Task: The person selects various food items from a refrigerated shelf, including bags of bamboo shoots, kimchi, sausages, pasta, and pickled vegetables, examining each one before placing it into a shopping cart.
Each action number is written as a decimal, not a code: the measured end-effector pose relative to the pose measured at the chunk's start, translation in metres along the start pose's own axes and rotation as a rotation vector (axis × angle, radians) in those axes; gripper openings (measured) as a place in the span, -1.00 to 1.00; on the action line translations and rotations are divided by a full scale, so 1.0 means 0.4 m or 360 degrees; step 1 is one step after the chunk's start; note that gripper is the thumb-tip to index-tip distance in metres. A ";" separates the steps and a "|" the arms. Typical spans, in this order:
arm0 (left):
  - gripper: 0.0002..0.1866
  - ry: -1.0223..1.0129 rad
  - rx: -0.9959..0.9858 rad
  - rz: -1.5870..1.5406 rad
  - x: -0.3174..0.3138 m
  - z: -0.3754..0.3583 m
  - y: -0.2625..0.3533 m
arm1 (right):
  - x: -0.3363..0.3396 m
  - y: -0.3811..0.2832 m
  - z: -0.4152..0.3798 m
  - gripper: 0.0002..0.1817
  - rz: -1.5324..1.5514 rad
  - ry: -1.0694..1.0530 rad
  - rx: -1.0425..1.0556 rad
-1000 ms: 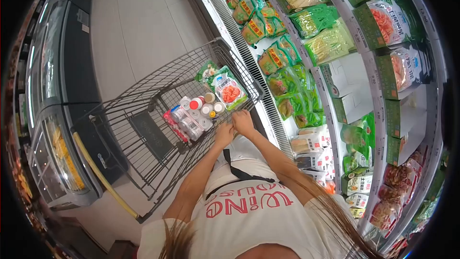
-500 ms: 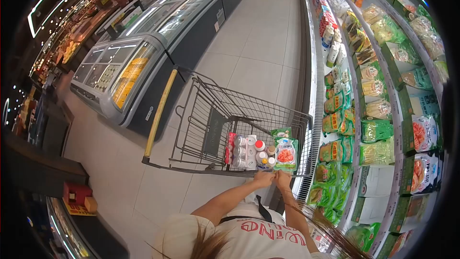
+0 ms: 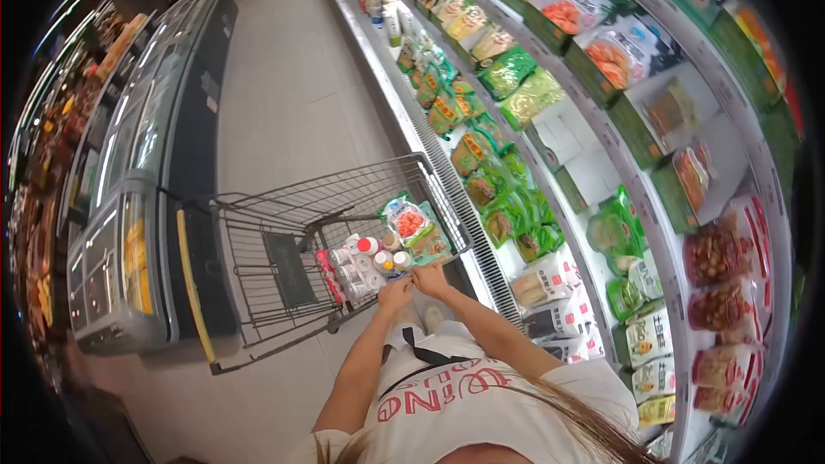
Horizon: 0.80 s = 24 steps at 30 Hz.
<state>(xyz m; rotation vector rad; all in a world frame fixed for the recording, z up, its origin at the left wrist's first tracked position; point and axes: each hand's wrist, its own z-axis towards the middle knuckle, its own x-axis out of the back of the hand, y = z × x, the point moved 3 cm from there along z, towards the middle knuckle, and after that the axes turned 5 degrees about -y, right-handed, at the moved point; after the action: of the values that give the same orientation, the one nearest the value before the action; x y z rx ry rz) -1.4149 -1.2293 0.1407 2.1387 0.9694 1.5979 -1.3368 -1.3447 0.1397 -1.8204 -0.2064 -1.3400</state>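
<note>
A metal shopping cart (image 3: 284, 198) with a yellow handle stands sideways before me. My left hand (image 3: 395, 294) and my right hand (image 3: 430, 279) are close together, closed on its near side rail. Inside the basket, at the corner by my hands, lie a shrink-wrapped pack of white cans or bottles (image 3: 354, 268), a red-capped bottle (image 3: 368, 246) and several small bottles (image 3: 394, 259). Beside them are a bag with a red food picture (image 3: 409, 222) and a green bag (image 3: 431, 246). My fingertips are partly hidden at the rail.
A lit refrigerated shelf (image 3: 481, 292) with bagged foods runs along my right, close to the cart's end. Green bags (image 3: 614, 232) and red-edged bags (image 3: 722, 258) fill parts of it. Glass-topped freezers (image 3: 129, 232) line the left, across the tiled aisle (image 3: 275, 77).
The view has turned right, showing more shelf. The cart appears further left and tilted, with both hands still on its rail. A green bag now shows in front of the red-pictured bag.
</note>
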 end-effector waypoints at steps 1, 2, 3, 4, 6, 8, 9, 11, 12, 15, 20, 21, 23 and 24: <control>-0.72 -0.0153 -0.0026 0.0025 0.022 -0.010 0.031 | -0.020 0.017 -0.010 -0.78 0.0034 -0.0062 -0.0068; -0.71 -0.0195 -0.0036 0.0035 0.019 -0.021 0.032 | -0.030 0.012 -0.032 -0.78 0.0016 -0.0074 -0.0149; -0.69 -0.0215 -0.0029 0.0056 0.008 -0.026 0.029 | -0.038 0.009 -0.041 -0.79 0.0011 -0.0087 -0.0203; -0.69 -0.0232 -0.0065 0.0090 0.010 -0.043 0.050 | -0.060 0.014 -0.050 -0.79 0.0004 -0.0124 -0.0265; -0.68 -0.0239 -0.0119 0.0141 0.009 -0.077 0.063 | -0.073 0.012 -0.090 -0.80 -0.0002 -0.0146 -0.0340; -0.68 -0.0234 -0.0150 0.0189 -0.016 -0.100 0.038 | -0.060 -0.023 -0.122 -0.79 0.0005 -0.0118 -0.0371; -0.67 -0.0250 -0.0197 0.0088 -0.013 -0.121 0.034 | -0.063 -0.044 -0.139 -0.79 -0.0055 -0.0067 -0.0391; -0.66 -0.0273 -0.0223 0.0095 -0.015 -0.152 0.052 | -0.084 -0.047 -0.160 -0.80 -0.0068 -0.0060 -0.0464; -0.66 -0.0279 -0.0227 0.0090 -0.018 -0.167 0.046 | -0.088 -0.057 -0.172 -0.80 -0.0078 -0.0066 -0.0491; -0.65 -0.0394 -0.0231 0.0094 -0.041 -0.199 0.038 | -0.110 -0.071 -0.216 -0.74 -0.0079 -0.0120 -0.0652; -0.65 -0.0391 -0.0297 0.0071 -0.054 -0.268 0.059 | -0.112 -0.078 -0.276 -0.76 0.0064 -0.0046 -0.0575; -0.65 -0.0388 -0.0287 0.0074 -0.062 -0.278 0.068 | -0.098 -0.070 -0.287 -0.76 0.0130 -0.0060 -0.0561; -0.69 -0.0416 -0.0365 -0.0058 -0.098 -0.276 0.043 | 0.061 -0.086 -0.298 -0.79 0.0288 0.0292 -0.0527; -0.71 -0.0425 -0.0400 -0.0123 -0.109 -0.268 0.032 | 0.177 -0.102 -0.304 -0.79 0.0369 0.0466 -0.0500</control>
<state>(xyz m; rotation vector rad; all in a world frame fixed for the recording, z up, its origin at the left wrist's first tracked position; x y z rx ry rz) -1.5171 -1.2841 0.1527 2.0466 0.7161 1.2808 -1.4168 -1.4278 0.2298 -1.8039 0.3794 -1.5112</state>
